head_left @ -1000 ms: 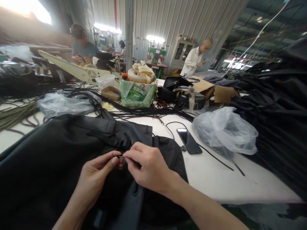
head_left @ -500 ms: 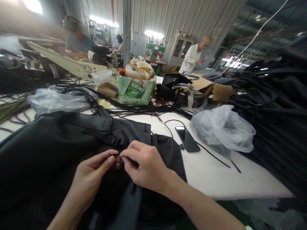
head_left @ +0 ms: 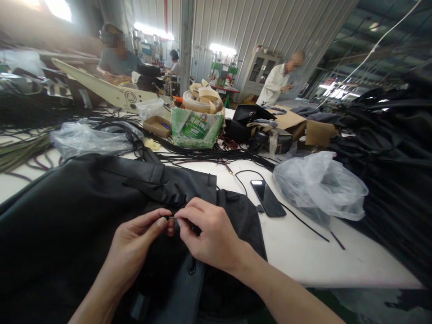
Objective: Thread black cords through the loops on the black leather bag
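Observation:
A large black leather bag (head_left: 77, 211) lies on the white table (head_left: 303, 252) in front of me. My left hand (head_left: 135, 245) and my right hand (head_left: 211, 234) meet over its middle, fingertips pinched together on a thin black cord end (head_left: 171, 218) that is too small to make out well. Both hands rest on the bag's black flap. A gathered black strap (head_left: 158, 191) lies just beyond my fingers.
A black phone (head_left: 268, 198) with a cable lies right of the bag, beside a clear plastic bag (head_left: 319, 186). Black cords (head_left: 202, 155), a green-and-white box of tape rolls (head_left: 197, 128) and dark bags (head_left: 249, 126) sit farther back. Piled black material (head_left: 388, 148) fills the right. Other people work behind.
My hands stay pinched together on the same spot; only the camera view has shifted slightly.

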Available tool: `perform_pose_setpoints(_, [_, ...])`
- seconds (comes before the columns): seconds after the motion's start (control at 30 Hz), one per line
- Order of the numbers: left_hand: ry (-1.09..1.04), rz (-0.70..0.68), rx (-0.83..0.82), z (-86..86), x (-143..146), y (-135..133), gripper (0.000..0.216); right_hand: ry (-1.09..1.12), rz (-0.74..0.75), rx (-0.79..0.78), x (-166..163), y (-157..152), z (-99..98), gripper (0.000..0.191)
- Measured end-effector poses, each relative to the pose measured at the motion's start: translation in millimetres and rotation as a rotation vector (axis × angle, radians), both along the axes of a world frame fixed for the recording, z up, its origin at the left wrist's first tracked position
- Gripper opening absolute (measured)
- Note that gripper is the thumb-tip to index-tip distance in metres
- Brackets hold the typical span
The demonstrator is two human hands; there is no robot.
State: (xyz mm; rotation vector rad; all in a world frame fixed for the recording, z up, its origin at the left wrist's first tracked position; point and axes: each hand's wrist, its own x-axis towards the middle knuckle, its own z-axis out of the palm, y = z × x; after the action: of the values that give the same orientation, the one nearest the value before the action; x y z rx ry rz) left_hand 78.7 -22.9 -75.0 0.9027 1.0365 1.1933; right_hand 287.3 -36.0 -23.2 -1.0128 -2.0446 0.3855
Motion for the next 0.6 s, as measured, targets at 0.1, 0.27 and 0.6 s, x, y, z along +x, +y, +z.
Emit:
perform_pose_setpoints(0.1, [0.002, -0.002, 0.009, -1.3, -0.1, 0.4, 0.047, -0.002, 0.001, 0.001, -0.4, 0.5, -1.4, 0.018])
perform_pose_setpoints(0.27, [0.031, -0.004, 0.028, -5.0, -0.6, 0.9, 0.047, -0.033, -0.010, 0.002, -0.9, 0.7, -3.8, 0.019])
perform_pose_setpoints(0.6, [0.223, -0.030, 0.125, 0.3, -0.6, -0.8, 0.038, -0.303, -0.021, 0.053, -1.9, -2.5, 2.9, 0.019])
